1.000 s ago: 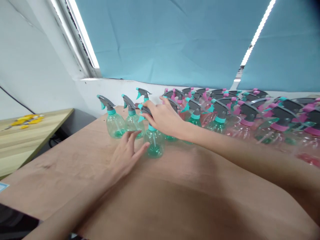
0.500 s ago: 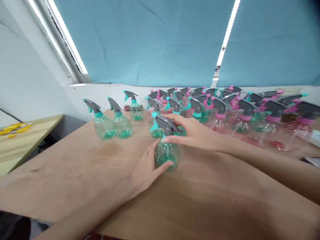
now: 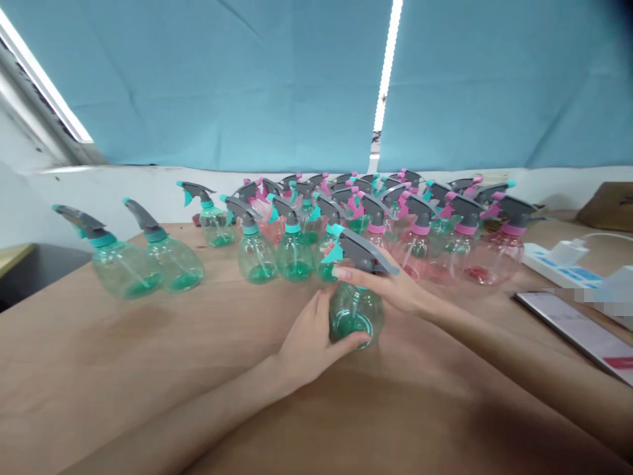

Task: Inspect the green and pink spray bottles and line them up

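A clear green spray bottle (image 3: 357, 310) with a grey and turquoise trigger head stands upright on the wooden table, between both my hands. My left hand (image 3: 316, 333) grips the bottle's round body from the left, its thumb across the front. Around the neck, just below the trigger head, my right hand (image 3: 383, 280) is closed, its thumb in front and its other fingers partly hidden behind the head. Directly behind stand more green spray bottles, one of them (image 3: 295, 254) near my left fingertips.
Two green bottles (image 3: 180, 260) lean in the picture at the left. Pink-collared spray bottles (image 3: 482, 254) crowd the back right. A phone (image 3: 576, 330) and a white power strip (image 3: 564, 267) lie at the right. Blue cloth (image 3: 237, 86) hangs behind the table (image 3: 208, 349).
The view has swung to the right, bringing the phone and power strip into sight. Both hands stay on the same spray bottle.
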`<state>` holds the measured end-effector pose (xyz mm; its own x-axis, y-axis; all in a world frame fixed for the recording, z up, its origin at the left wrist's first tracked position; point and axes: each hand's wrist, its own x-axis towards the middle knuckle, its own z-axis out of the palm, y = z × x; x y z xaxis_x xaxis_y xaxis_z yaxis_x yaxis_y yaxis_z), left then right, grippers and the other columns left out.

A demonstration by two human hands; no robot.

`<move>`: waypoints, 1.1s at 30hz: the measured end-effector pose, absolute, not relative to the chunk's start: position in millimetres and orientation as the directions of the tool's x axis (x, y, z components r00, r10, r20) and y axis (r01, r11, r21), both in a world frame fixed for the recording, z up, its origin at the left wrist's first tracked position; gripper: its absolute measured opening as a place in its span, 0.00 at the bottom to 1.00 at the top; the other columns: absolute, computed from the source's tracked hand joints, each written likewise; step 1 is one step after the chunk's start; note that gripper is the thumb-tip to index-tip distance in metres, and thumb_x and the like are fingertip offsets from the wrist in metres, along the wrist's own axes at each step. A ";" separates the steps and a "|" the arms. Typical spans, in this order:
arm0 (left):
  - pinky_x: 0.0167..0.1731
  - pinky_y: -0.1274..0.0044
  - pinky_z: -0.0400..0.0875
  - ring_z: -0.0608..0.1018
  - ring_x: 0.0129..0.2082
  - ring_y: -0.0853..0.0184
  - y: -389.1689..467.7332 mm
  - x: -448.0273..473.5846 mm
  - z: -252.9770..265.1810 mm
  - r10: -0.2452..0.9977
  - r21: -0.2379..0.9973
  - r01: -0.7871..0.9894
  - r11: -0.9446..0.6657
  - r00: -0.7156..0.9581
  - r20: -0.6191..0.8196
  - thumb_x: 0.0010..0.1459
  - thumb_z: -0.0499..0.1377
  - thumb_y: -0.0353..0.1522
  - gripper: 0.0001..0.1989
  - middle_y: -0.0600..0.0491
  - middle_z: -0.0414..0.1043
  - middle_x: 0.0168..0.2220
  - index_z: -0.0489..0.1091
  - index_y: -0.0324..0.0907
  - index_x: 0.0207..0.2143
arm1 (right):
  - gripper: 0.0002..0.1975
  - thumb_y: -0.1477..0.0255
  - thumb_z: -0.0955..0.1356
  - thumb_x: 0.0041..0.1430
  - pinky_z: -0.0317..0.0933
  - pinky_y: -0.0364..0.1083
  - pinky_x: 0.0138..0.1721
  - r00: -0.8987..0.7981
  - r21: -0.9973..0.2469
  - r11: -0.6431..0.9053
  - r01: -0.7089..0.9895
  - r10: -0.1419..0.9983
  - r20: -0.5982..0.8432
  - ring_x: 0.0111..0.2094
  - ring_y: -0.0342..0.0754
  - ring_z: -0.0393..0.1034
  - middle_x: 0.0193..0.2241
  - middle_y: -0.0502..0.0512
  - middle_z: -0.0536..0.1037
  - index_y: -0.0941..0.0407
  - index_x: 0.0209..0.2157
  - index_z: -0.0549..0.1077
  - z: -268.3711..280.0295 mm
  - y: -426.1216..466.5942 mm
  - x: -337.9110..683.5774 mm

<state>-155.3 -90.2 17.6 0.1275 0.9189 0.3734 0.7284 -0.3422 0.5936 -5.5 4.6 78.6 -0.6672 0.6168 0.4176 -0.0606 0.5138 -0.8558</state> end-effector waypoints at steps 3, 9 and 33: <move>0.52 0.57 0.63 0.65 0.57 0.49 -82.1 -148.5 14.8 0.921 0.618 0.702 -0.354 0.147 0.360 0.56 0.61 0.46 0.37 0.43 0.60 0.57 0.48 0.46 0.61 | 0.09 0.62 0.69 0.57 0.63 0.51 0.43 -0.651 -0.855 0.498 -0.144 0.603 0.461 0.41 0.50 0.70 0.36 0.50 0.74 0.51 0.37 0.71 82.9 7.8 -5.7; 0.53 0.58 0.62 0.64 0.58 0.49 -76.5 -147.9 12.0 0.925 0.618 0.704 -0.350 0.157 0.345 0.56 0.61 0.48 0.37 0.42 0.58 0.59 0.48 0.45 0.61 | 0.06 0.67 0.69 0.57 0.62 0.52 0.47 -0.649 -0.884 0.422 -0.201 0.619 0.443 0.42 0.48 0.70 0.38 0.50 0.75 0.52 0.36 0.71 82.4 13.1 -6.9; 0.56 0.56 0.56 0.58 0.62 0.49 -84.0 -180.6 7.9 0.938 0.287 0.894 -0.345 0.313 0.153 0.61 0.55 0.48 0.30 0.38 0.56 0.62 0.61 0.38 0.58 | 0.08 0.62 0.67 0.60 0.63 0.50 0.47 -0.712 -0.892 0.444 -0.081 0.601 0.364 0.41 0.48 0.71 0.39 0.50 0.74 0.48 0.40 0.69 73.9 24.5 4.9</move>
